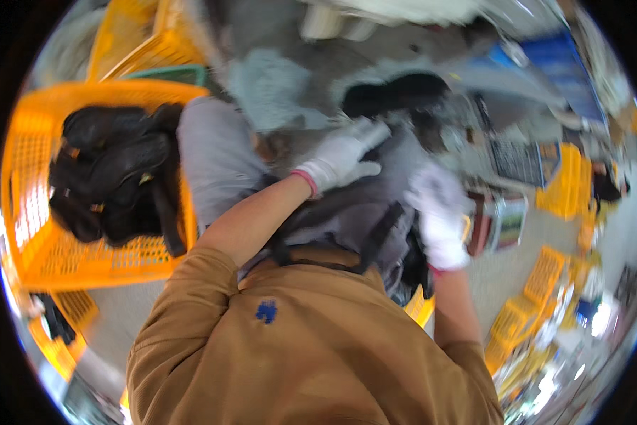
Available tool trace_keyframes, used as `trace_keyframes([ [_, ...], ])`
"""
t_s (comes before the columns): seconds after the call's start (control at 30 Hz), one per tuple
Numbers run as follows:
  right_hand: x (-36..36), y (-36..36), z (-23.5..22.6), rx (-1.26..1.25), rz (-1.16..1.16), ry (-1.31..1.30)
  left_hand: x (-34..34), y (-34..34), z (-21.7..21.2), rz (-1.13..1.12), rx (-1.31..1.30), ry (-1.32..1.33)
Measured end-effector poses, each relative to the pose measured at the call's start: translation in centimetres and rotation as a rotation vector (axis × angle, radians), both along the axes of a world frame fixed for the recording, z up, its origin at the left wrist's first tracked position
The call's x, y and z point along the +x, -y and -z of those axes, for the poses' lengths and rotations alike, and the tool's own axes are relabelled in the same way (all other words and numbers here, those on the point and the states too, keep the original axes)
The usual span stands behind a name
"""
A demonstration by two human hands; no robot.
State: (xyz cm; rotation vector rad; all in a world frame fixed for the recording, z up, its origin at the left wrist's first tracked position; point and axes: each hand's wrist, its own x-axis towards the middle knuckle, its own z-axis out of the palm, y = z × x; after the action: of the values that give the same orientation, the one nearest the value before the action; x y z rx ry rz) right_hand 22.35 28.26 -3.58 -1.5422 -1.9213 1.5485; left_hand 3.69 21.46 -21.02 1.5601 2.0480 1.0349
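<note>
My left hand [343, 159] wears a white glove with a pink cuff. Its fingers stretch out with the thumb apart, over my grey-trousered lap, and nothing shows in it. Beyond its fingertips is a dark sole-shaped piece [396, 93], blurred. My right hand [439, 219], gloved in the same way, is beside my right thigh; motion smears its fingers, so any hold is unclear. At my left, an orange plastic crate [106, 273] contains several black shoe-like pieces [120, 166], piled together.
Another yellow crate [138, 42] stands at the far left. Blurred machinery occupies the area ahead. On the right are a blue-grey crate [517, 161], a yellow crate [570, 180] and stacked yellow crates [520, 315]. A black item lies in a crate [56, 347] behind my left side.
</note>
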Motion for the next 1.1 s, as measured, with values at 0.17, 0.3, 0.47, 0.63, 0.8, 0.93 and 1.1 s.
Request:
trace_keyframes([
  [0.17,2.8,0.9,6.2,0.307,-0.096,-0.008,0.4,-3.3,3.8,-0.162,-0.407,0.205],
  [0.3,5.6,0.0,8.3,0.484,-0.111,0.033,-6.1,-5.7,4.4,-0.729,-0.189,0.614],
  [0.47,6.7,1.3,8.7,0.323,-0.148,-0.014,-8.8,-12.9,8.4,-0.941,-0.009,0.591],
  [0.63,5.5,3.6,8.3,0.523,-0.105,-0.029,-12.6,-17.3,12.7,-0.770,-0.165,0.955],
  [0.8,5.9,4.0,8.3,0.618,-0.140,-0.061,-10.6,-14.3,8.8,-0.620,0.050,1.229],
  [0.93,4.2,1.1,8.7,0.662,0.069,-0.112,-6.6,-3.5,-1.3,-0.324,-0.302,1.335],
  [1.1,1.2,-6.6,5.2,-0.021,-0.076,-0.377,-8.3,4.3,-7.8,0.606,-0.622,0.445],
])
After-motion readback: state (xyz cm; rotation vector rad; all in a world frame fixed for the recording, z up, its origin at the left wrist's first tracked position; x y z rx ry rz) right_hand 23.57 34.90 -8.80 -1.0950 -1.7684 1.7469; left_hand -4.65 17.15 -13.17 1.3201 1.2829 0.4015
